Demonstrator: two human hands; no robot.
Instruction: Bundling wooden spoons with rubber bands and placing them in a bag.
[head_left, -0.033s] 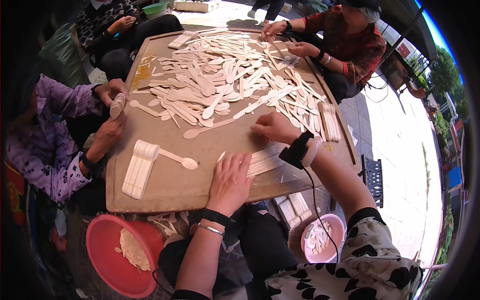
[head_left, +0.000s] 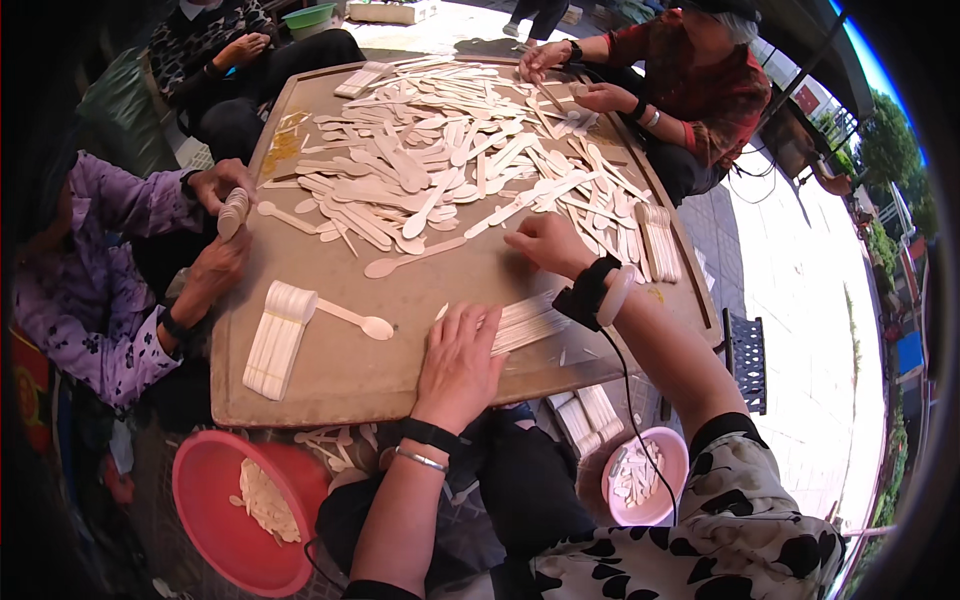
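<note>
A row of pale wooden spoons (head_left: 530, 322) lies side by side near the table's front edge. My left hand (head_left: 460, 365) is laid over its left end, fingers bent around the ends and covering them. Beyond the row, my right hand (head_left: 550, 243) hovers low near the loose pile of wooden spoons (head_left: 400, 160), fingers curled down; whether anything is between them is hidden. A single wooden spoon (head_left: 410, 262) lies just left of it. Further left, a banded bundle of spoons (head_left: 280, 340) rests beside another loose spoon (head_left: 360, 320).
Another banded bundle (head_left: 658, 243) lies at the table's (head_left: 330, 395) right edge. Below are a red basin (head_left: 200, 510) and a pink basin (head_left: 680, 455) with wooden pieces. Co-workers sit at left (head_left: 110, 250), far left (head_left: 220, 60) and far right (head_left: 690, 90). A black cable (head_left: 628, 390) hangs from my right wrist.
My right hand has shifted slightly away from me, toward the pile. My left hand stays on the row of wooden spoons.
</note>
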